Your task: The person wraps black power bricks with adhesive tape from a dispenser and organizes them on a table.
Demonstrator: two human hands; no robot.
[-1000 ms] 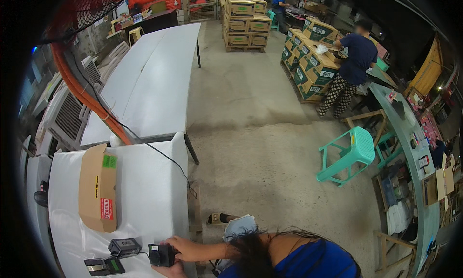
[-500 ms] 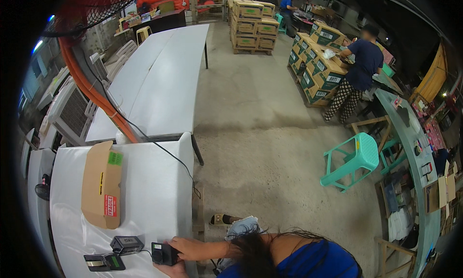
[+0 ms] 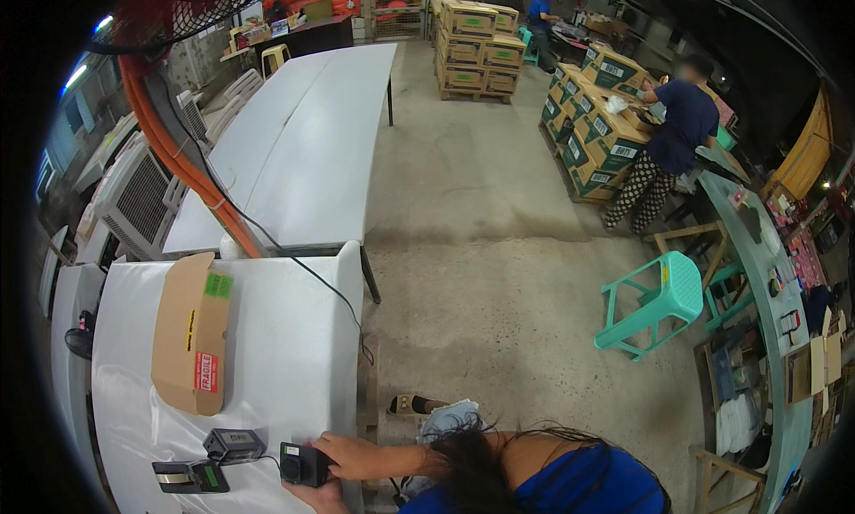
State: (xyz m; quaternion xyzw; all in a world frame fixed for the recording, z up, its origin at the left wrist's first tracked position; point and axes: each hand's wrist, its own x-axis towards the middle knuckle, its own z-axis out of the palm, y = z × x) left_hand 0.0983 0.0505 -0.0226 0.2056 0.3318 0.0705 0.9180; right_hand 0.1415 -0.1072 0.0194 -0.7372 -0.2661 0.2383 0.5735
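At the near edge of the white-covered table, both my hands hold a small black boxy device with a green-and-white label. My right hand has its fingers curled over the device's far side. My left hand grips it from below, partly cut off by the lower edge. A thin cable runs left from the device towards a dark grey box. Beside that box lies a flat black piece with a pale strip and a green label.
An open brown cardboard box lies on the table. A dark cable hangs from an orange post. Turquoise stool stands to the right. Stacked cartons are beside a person in dark blue; another person works farther back.
The whole view has shifted slightly, moving the background a little to the right. My hands still hold the black device in nearly the same place.
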